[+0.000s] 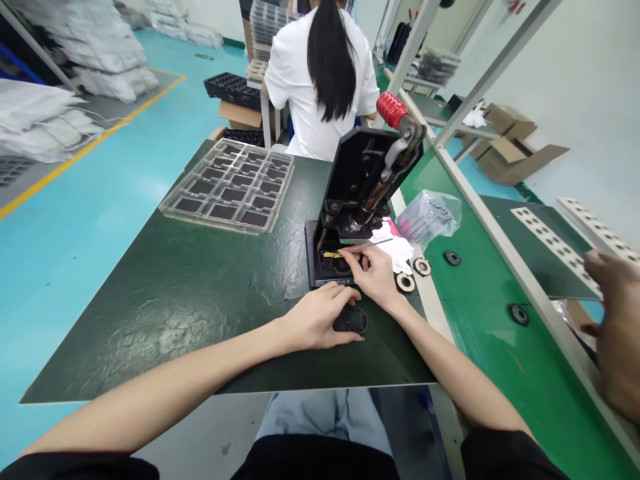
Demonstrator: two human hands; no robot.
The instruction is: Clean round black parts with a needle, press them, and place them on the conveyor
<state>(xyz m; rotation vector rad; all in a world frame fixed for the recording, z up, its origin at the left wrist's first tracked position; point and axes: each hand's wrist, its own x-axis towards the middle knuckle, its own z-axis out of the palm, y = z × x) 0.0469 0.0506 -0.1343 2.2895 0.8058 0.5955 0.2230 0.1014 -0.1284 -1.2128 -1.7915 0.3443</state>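
A black hand press with a red handle stands on the dark green table. My right hand is at its base, thumb and fingers pinched on a thin rod-like tool. A small yellow strip lies in the press base near my fingertips. In front of the press, my left hand rests on the table with thumb and fingers apart around a round black part. Whether the fingers touch the part is unclear.
A clear compartment tray lies at the back left. Right of the press are white paper, a plastic bag and several black rings. Another person sits beyond the table. Someone's hand shows at the right edge.
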